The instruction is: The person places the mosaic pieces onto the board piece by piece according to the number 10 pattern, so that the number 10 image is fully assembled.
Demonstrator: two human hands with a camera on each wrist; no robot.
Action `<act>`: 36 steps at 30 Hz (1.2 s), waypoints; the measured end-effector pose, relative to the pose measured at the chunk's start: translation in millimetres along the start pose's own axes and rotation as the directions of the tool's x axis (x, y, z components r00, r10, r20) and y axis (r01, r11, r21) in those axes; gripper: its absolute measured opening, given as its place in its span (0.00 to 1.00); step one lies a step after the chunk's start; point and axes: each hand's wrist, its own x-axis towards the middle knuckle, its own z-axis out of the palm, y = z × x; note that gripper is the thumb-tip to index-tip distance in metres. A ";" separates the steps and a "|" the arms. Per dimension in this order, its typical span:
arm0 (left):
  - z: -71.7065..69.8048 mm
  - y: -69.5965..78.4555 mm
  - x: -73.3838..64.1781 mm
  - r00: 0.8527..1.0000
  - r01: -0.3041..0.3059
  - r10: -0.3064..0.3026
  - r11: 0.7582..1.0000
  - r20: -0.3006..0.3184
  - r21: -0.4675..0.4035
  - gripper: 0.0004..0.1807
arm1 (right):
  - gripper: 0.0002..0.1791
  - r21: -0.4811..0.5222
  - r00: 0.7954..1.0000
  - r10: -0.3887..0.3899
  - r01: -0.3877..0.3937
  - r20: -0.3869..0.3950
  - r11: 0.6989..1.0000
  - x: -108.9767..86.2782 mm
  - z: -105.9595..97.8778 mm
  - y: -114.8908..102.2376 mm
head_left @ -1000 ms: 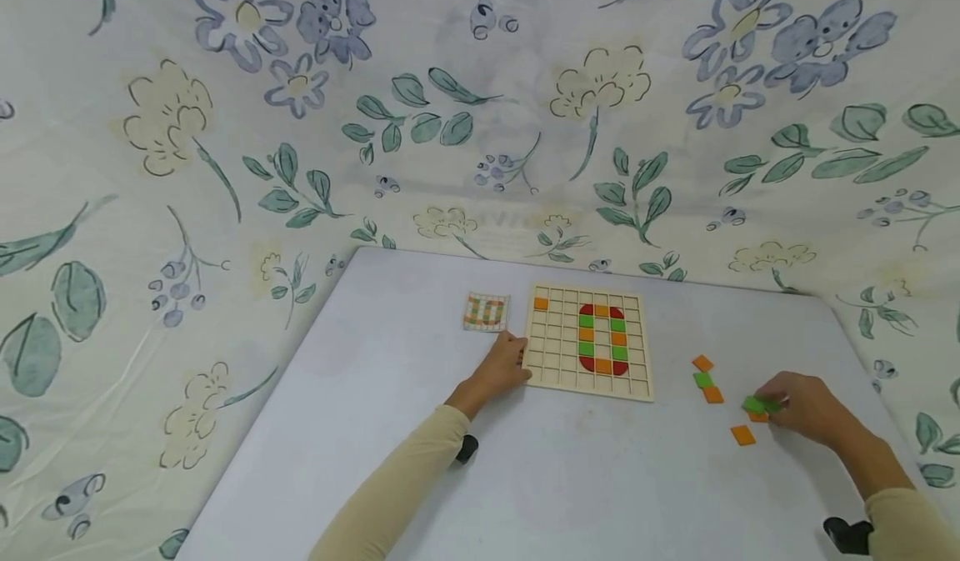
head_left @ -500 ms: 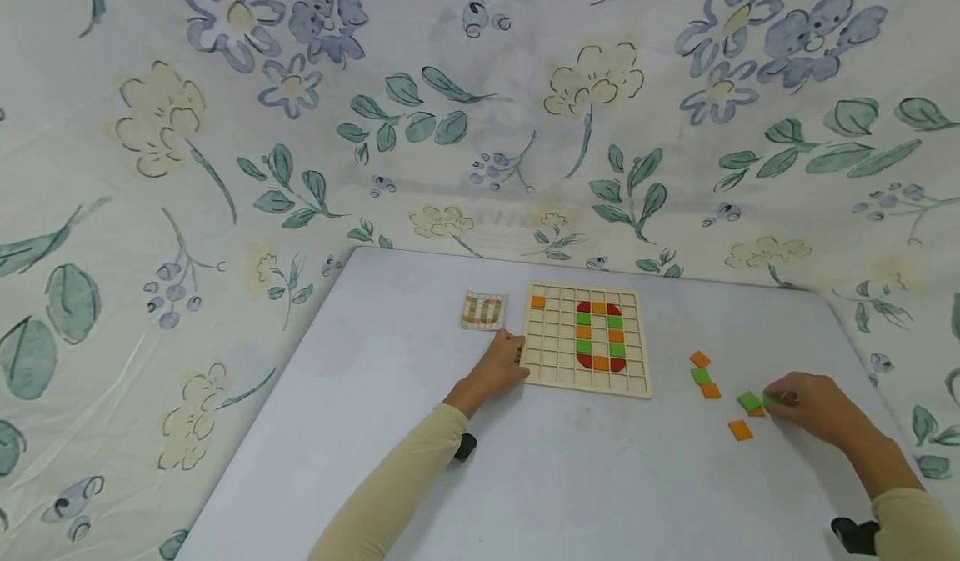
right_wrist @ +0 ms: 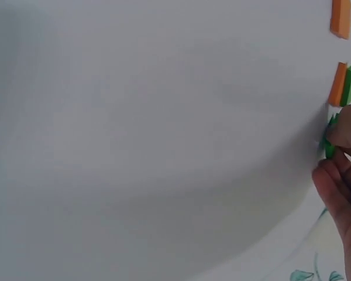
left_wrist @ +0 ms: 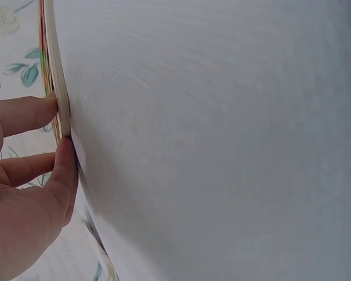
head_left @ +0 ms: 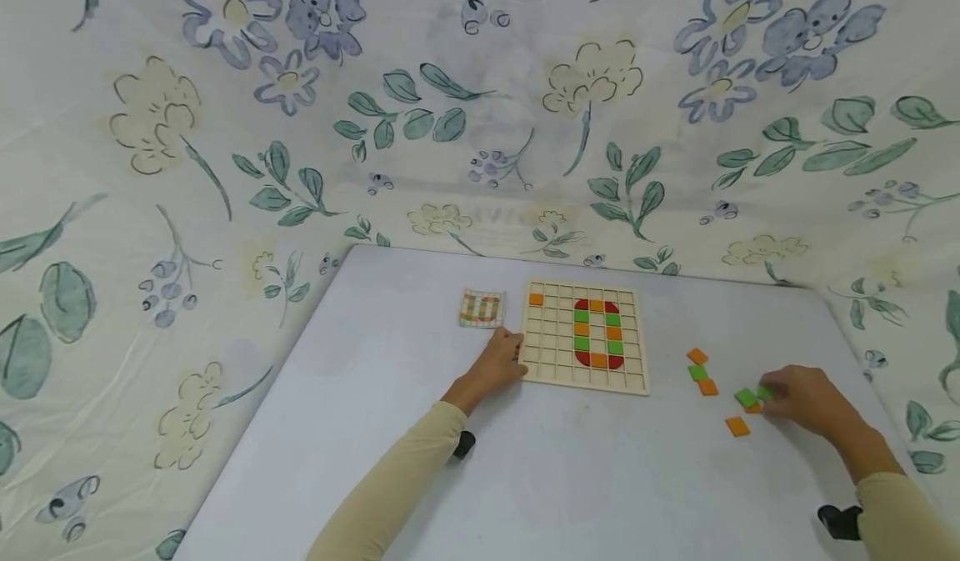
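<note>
A pale wooden grid board (head_left: 555,353) lies on the white table, with red, green and orange tiles in an oval ring and a lone orange tile (head_left: 536,299) near its upper left corner. My left hand (head_left: 495,365) holds the board's left edge by its lower corner; in the left wrist view its fingertips (left_wrist: 64,145) touch that edge. Over at the right, my right hand (head_left: 806,398) pinches a green tile (right_wrist: 330,146) between thumb and fingers. Right beside it, another green tile (head_left: 746,398) overlaps an orange tile (head_left: 753,408), partly hidden.
Left of the board lies a small printed pattern card (head_left: 482,308). Between board and right hand are loose tiles: two orange around a green one (head_left: 698,373), plus a separate orange tile (head_left: 737,426). Floral cloth (head_left: 495,111) hangs behind the table (head_left: 585,478).
The right hand lifted slightly away from the loose tiles with the green tile, then came back close to them. The left hand stays at the board's edge.
</note>
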 end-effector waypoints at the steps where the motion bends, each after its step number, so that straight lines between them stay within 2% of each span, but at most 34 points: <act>1: -0.5 -0.1 -0.1 1.000 0.003 -0.003 1.000 0.000 0.007 0.33 | 0.24 0.005 1.000 0.008 -0.008 0.001 1.000 4.3 -1.2 -1.3; 5: -0.4 -1.2 0.3 1.000 0.009 -0.009 1.000 0.003 0.010 0.33 | 0.24 0.047 0.999 0.020 -0.019 -0.033 0.999 24.5 -7.8 -15.3; 12: -2.1 -3.0 -0.5 1.000 -0.007 0.007 1.000 -0.003 0.021 0.30 | 0.21 0.132 0.985 -0.087 0.107 -0.146 0.986 69.4 -10.9 -74.0; 16: -1.2 -3.4 -0.2 1.000 -0.013 0.013 0.999 -0.001 0.037 0.28 | 0.20 0.179 0.966 -0.153 0.192 -0.211 0.965 92.3 -4.1 -107.3; 22: -3.4 -0.1 -3.6 1.000 -0.007 0.007 0.999 0.002 -0.032 0.25 | 0.19 0.213 0.919 -0.275 0.340 -0.283 0.916 124.8 17.5 -154.2; 24: -0.7 -5.7 -1.2 0.999 -0.041 0.041 0.999 -0.013 -0.020 0.22 | 0.18 0.218 0.908 -0.299 0.368 -0.293 0.904 134.7 25.7 -168.1; 28: -0.2 -6.8 -1.2 0.998 -0.063 0.063 0.998 -0.023 0.009 0.20 | 0.18 0.217 0.895 -0.341 0.408 -0.289 0.887 150.0 37.8 -193.4; 36: -4.6 1.3 -8.4 0.999 -0.032 0.032 0.999 -0.005 0.032 0.26 | 0.18 0.185 0.875 -0.426 0.469 -0.230 0.864 167.9 47.7 -228.9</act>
